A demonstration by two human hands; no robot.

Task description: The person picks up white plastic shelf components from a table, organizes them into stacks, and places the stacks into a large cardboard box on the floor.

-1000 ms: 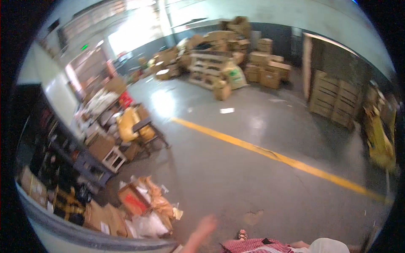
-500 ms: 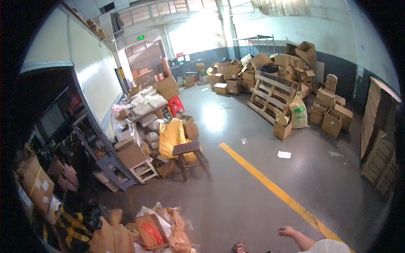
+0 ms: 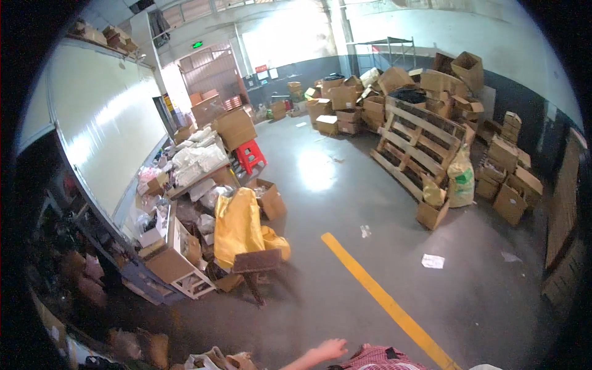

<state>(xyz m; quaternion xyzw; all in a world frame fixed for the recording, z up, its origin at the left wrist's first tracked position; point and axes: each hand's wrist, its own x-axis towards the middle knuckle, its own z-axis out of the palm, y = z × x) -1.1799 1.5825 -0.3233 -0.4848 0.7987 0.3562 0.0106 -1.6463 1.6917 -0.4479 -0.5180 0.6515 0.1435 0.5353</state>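
Note:
My left hand [image 3: 333, 349] reaches in from the lower edge on a bare forearm, in front of plaid cloth [image 3: 382, 359]. Its fingers look loosely extended and appear to hold nothing. No object touches it; the closest thing on its left is a heap of wrappings and bags [image 3: 219, 360] at the bottom edge. My right hand is outside the picture; a bit of white cloth [image 3: 484, 367] shows at the lower right. Ahead on the left stands a dark wooden stool [image 3: 258, 261] beside a yellow sack [image 3: 237, 225].
A yellow floor line [image 3: 385, 296] runs ahead. Cluttered tables [image 3: 200, 154] line the left wall, with a red plastic stool [image 3: 250, 155]. At the right are a leaning wooden pallet [image 3: 413, 145], piled cardboard boxes [image 3: 345, 98] and a full woven sack [image 3: 461, 179]. Paper [image 3: 433, 261] lies on the floor.
My view has moved forward; the stool and pallet appear closer. My right hand has left the picture, and my left hand has come in at the bottom. The open box at lower left has dropped from sight.

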